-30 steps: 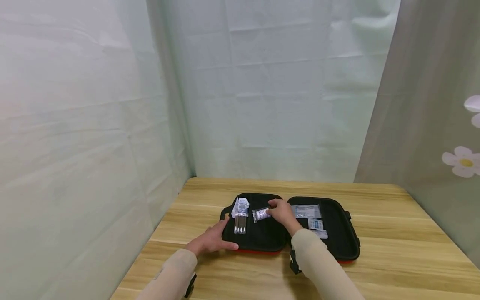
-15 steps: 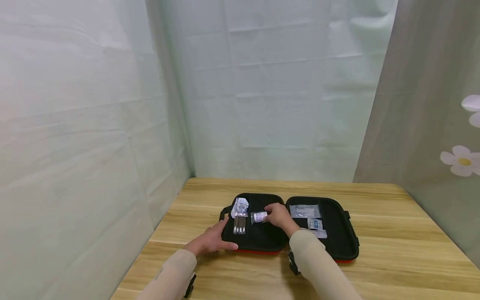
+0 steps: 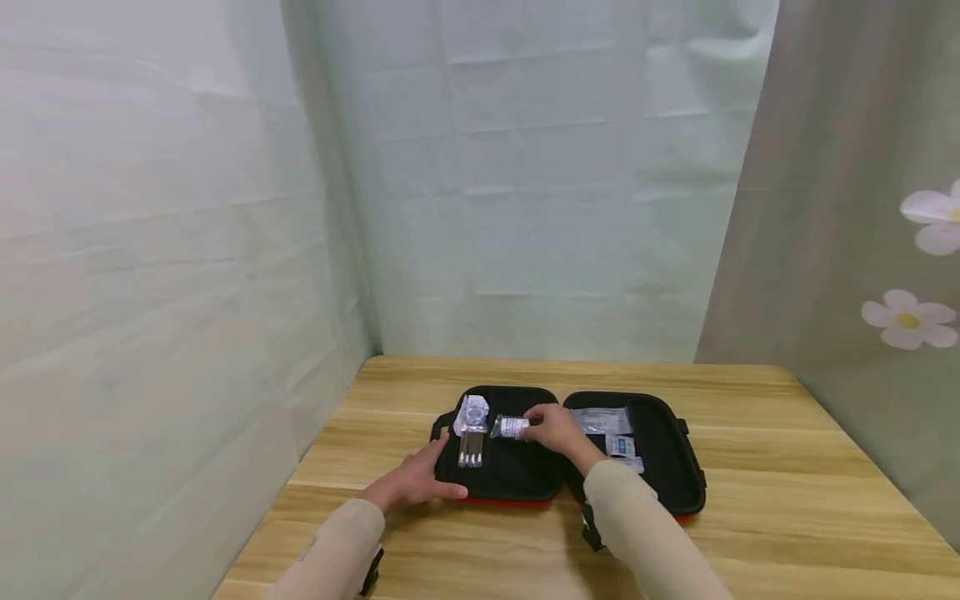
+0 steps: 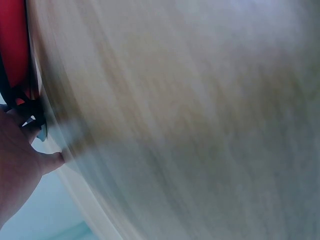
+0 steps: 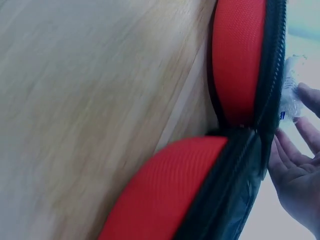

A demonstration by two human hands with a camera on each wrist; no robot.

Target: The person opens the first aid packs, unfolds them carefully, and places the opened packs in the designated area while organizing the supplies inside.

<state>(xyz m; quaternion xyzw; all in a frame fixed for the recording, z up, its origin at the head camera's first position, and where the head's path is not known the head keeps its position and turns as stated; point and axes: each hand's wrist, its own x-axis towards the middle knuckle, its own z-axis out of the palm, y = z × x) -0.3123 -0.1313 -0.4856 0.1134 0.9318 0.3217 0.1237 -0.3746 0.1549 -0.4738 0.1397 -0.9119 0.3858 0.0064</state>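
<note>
A black-lined case with a red outer shell lies unfolded on the table, its left half (image 3: pixel 517 483) and right half (image 3: pixel 671 467) side by side. My right hand (image 3: pixel 557 431) pinches a small white roll in clear wrapping (image 3: pixel 512 427), like a packaged bandage, over the left half. In the right wrist view, thumb and fingers meet the clear wrapping (image 5: pixel 292 90) beyond the case's zipped edge. My left hand (image 3: pixel 416 477) rests at the left half's outer side, thumb and fingers spread along the rim near the carry handle (image 3: pixel 441 423).
Left of the roll lie a clear packet of several dark sticks with pale tips (image 3: pixel 471 448) and a clear-wrapped whitish item (image 3: pixel 474 412). The right half holds a flat clear packet (image 3: pixel 603 420) and a small white-and-blue sachet (image 3: pixel 620 446). Wood-grain table (image 3: pixel 780 467), curtains behind.
My right hand has shifted slightly left with the wrapped roll, which has turned from slanted to nearly level. My left hand stays at the case's rim. The head view has swung slightly right.
</note>
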